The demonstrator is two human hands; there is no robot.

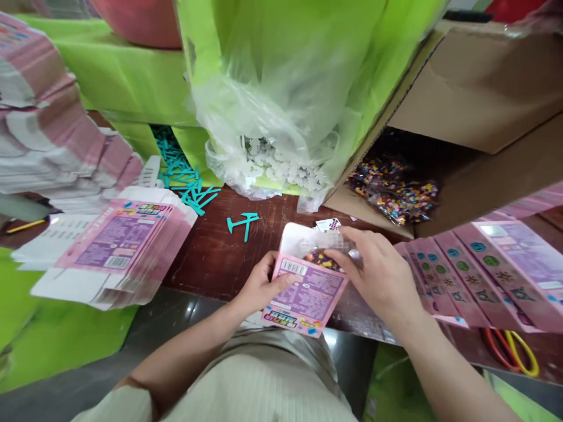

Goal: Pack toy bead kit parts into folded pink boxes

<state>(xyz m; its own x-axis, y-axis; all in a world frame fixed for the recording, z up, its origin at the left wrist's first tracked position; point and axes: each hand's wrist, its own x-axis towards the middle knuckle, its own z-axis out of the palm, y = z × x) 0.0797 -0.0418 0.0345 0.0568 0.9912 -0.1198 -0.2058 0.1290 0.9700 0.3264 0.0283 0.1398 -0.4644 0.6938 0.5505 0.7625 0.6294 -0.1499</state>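
pink card cartons (pixel 114 234) lie stacked at far left on a dark wooden table (pixel 206 258), near a spill of turquoise sticks (pixel 193 187). toward the middle, a left hand (pixel 259 287) grasps the near-left side of a small pink box (pixel 308 296), thumb flat on the printed face, the fingers mostly hidden behind. beyond it slumps a clear plastic bag (pixel 281 158) of whitish pieces. the box, tilted and open at the top, is held just off the table's near edge, before the person's lap — thin card, by its look, light and springy, likely to crease if squeezed mid-panel, so best taken by its side edges. in its mouth sits a packet of coloured bits (pixel 325 261), probably light, slippery and shifting — better pinched by a corner. a right hand (pixel 380 269) grips clear plastic (pixel 332 240) at the opening between thumb and fingers. at right, a brown cardboard box (pixel 484 88) holds more coloured bits, beside further pink packaging (pixel 470 275).
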